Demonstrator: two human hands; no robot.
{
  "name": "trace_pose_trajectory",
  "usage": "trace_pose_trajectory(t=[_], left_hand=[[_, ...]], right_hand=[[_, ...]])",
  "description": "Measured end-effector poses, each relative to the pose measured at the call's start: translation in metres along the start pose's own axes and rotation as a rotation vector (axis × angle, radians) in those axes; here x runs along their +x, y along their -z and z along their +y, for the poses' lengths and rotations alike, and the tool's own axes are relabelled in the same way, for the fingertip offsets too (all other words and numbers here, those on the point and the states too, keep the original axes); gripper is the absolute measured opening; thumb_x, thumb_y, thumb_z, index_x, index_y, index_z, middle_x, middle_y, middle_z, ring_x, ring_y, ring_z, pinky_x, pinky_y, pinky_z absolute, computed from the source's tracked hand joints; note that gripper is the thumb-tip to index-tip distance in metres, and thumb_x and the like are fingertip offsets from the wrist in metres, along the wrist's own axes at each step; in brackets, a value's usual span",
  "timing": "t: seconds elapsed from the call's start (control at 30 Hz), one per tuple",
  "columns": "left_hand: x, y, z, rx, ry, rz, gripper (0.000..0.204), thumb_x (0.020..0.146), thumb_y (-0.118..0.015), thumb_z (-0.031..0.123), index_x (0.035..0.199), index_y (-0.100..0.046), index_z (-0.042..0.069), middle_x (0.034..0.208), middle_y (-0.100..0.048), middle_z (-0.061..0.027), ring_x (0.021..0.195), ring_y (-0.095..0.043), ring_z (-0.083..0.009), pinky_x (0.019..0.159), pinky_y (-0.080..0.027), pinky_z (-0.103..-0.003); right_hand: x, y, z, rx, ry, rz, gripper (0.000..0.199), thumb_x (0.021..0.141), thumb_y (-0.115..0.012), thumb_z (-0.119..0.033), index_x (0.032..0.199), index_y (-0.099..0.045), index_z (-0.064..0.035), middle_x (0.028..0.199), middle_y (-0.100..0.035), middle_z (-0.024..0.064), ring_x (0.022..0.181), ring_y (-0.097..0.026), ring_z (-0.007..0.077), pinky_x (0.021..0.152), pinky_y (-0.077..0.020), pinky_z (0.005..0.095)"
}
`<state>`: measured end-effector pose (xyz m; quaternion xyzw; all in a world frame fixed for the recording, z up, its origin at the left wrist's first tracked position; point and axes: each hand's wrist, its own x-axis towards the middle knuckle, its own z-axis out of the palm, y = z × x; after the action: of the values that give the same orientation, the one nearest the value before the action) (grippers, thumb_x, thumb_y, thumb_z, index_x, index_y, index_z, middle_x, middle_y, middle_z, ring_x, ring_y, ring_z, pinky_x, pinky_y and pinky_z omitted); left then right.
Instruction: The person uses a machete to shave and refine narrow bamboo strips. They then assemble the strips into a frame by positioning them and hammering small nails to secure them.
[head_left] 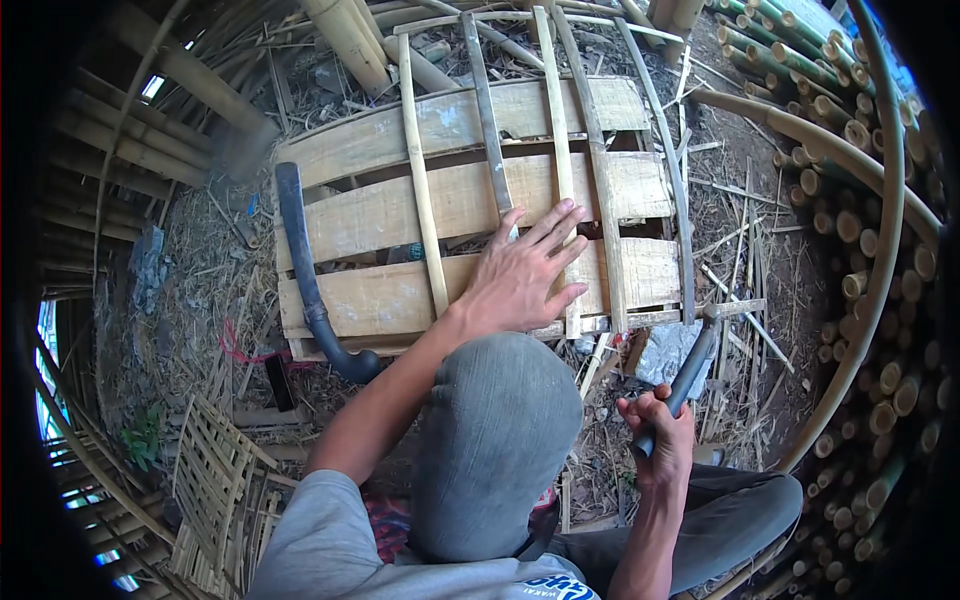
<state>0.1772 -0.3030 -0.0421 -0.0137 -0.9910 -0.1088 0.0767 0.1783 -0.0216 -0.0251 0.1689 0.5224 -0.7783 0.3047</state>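
My left hand (530, 262) lies with fingers spread on long bamboo strips (552, 120) that cross wide pale wooden boards (390, 224). Beneath its fingers are the middle strips. Wrapped round a dark grey rod (690, 365), my right hand (662, 430) is closed beside the boards' near right corner. The rod points up and away; whether it is a tool's handle I cannot tell. A machete (291, 215) with a dark blade and curved handle rests along the left edge of the boards.
Bundles of cut bamboo poles (840, 90) are stacked on the right. A woven bamboo panel (215, 470) lies at the lower left. My bent knee in grey trousers (500, 440) rises close to the boards. Bamboo scraps and a grey stone block (665, 350) lie on the ground.
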Motion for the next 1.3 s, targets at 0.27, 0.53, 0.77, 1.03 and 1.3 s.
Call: trace_pose_trajectory(t=[0.27, 0.53, 0.77, 1.03, 1.3], left_hand=[[0.003, -0.005, -0.004, -0.047, -0.05, 0.076, 0.057, 0.096, -0.046, 0.058, 0.121, -0.06, 0.009, 0.162, -0.025, -0.0081, 0.151, -0.019, -0.0213, 0.122, -0.014, -0.05], [0.029, 0.009, -0.011, 0.098, -0.375, -0.281, 0.061, 0.098, -0.031, 0.064, 0.125, -0.06, 0.018, 0.155, -0.033, -0.0157, 0.149, -0.021, -0.0302, 0.124, -0.008, -0.048], [0.029, 0.0, -0.027, 0.037, -0.381, -0.228, 0.056, 0.098, -0.036, 0.06, 0.132, -0.057, 0.021, 0.156, -0.029, -0.0204, 0.148, -0.02, -0.0372, 0.125, -0.006, -0.046], [0.039, 0.007, -0.015, 0.022, -0.396, -0.381, 0.064, 0.09, -0.054, 0.062, 0.129, -0.053, 0.012, 0.156, -0.021, -0.0212, 0.15, -0.004, -0.0376, 0.125, -0.006, -0.049], [0.01, 0.0, -0.017, 0.213, -0.013, -0.025, 0.114, 0.075, -0.053, 0.084, 0.153, -0.029, 0.005, 0.162, -0.019, -0.016, 0.152, -0.013, -0.0249, 0.123, -0.004, -0.053]], right_hand=[[-0.002, -0.007, -0.001, -0.039, 0.004, 0.051, 0.025, 0.081, -0.066, 0.002, 0.095, -0.049, -0.0076, 0.074, -0.058, 0.0026, 0.061, -0.057, 0.0134, 0.086, -0.0551, 0.0385], [0.0, 0.001, -0.002, 0.005, 0.0, -0.028, 0.033, 0.083, -0.072, 0.0, 0.1, -0.045, -0.0067, 0.077, -0.063, 0.0061, 0.066, -0.063, 0.0136, 0.088, -0.0589, 0.0413], [0.0, 0.002, -0.001, -0.02, 0.0, 0.012, 0.032, 0.083, -0.072, -0.001, 0.099, -0.045, -0.0069, 0.076, -0.062, 0.0062, 0.062, -0.059, 0.0117, 0.088, -0.0577, 0.0416], [-0.001, 0.004, -0.001, -0.009, -0.003, -0.015, 0.028, 0.083, -0.069, -0.002, 0.099, -0.046, -0.0063, 0.079, -0.061, 0.0063, 0.064, -0.059, 0.0134, 0.089, -0.0575, 0.0414], [-0.005, -0.025, 0.008, -0.122, 0.096, 0.073, 0.026, 0.081, -0.076, -0.004, 0.093, -0.052, -0.0028, 0.085, -0.065, 0.0072, 0.075, -0.068, 0.016, 0.073, -0.0578, 0.0302]])
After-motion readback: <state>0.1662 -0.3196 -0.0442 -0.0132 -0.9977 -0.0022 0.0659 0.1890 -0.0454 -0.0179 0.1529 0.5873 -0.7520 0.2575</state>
